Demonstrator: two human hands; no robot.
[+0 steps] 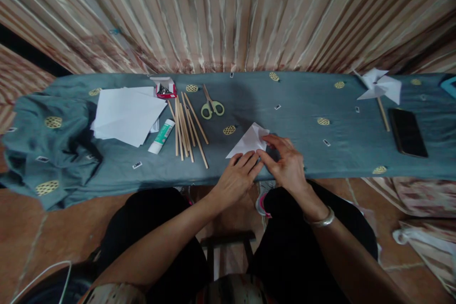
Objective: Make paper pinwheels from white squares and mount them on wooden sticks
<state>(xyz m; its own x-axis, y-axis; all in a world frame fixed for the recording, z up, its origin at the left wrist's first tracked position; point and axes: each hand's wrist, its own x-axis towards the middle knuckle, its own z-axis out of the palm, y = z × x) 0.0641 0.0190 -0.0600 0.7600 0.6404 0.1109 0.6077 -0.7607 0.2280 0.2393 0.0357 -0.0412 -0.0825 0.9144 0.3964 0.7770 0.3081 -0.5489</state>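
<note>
A white sheet of paper (245, 144), folded into a triangle, lies near the front edge of the cloth-covered table. My left hand (239, 175) rests with its fingers stretched along the paper's lower edge. At the right corner, my right hand (287, 161) pinches the paper between thumb and fingers, and a silver bracelet circles that wrist. To the left of the paper lie several wooden sticks (185, 128), a pair of green-handled scissors (212, 106) and a glue stick (162, 137).
A stack of white paper (124, 114) lies at the left beside a small red and white box (166, 88) of small metal pieces. At the right are a paper pinwheel (381, 86) on a stick and a black phone (408, 132). A pleated curtain (221, 19) hangs behind the table.
</note>
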